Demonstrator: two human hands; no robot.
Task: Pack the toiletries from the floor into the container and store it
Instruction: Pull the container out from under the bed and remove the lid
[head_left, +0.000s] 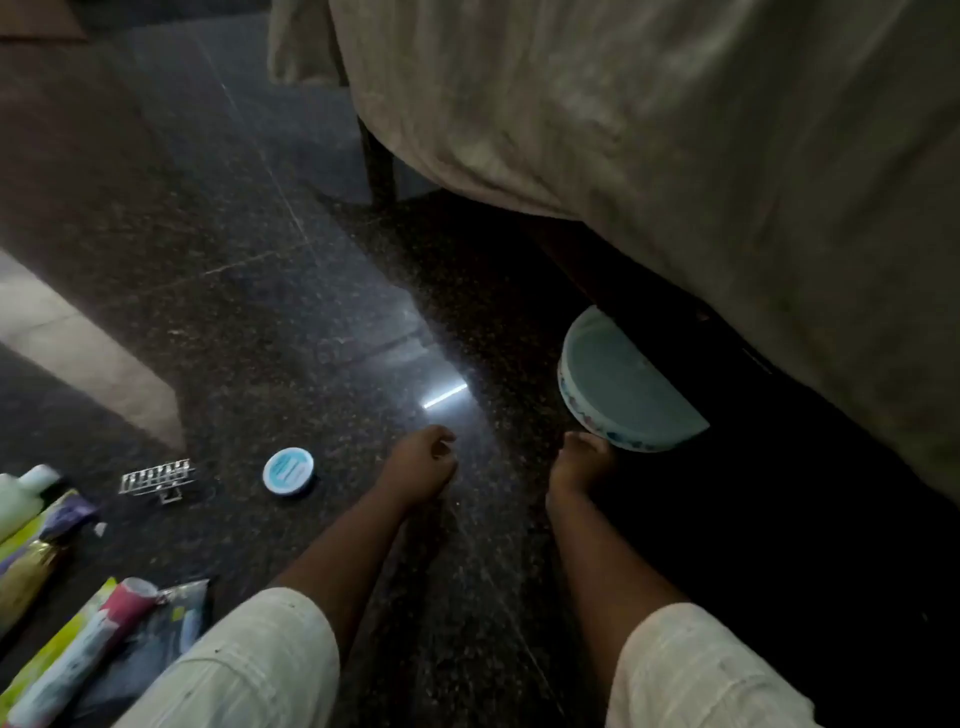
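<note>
Under the bed edge, your right hand (579, 470) touches the round pale-blue lidded container (618, 387), grip unclear; left hand (423, 462) loosely curled, empty. Next, drag it out.

1. Both forearms reach forward and down, bare from rolled pale sleeves (244, 660).
2. Left hand (423, 465): low, palm down, fingers loosely curled in, nothing in it.
3. Right hand (574, 470): extended further right, fingertips (589, 441) bent downward; grip state can't be made out.
4. Hands are well apart.
</note>
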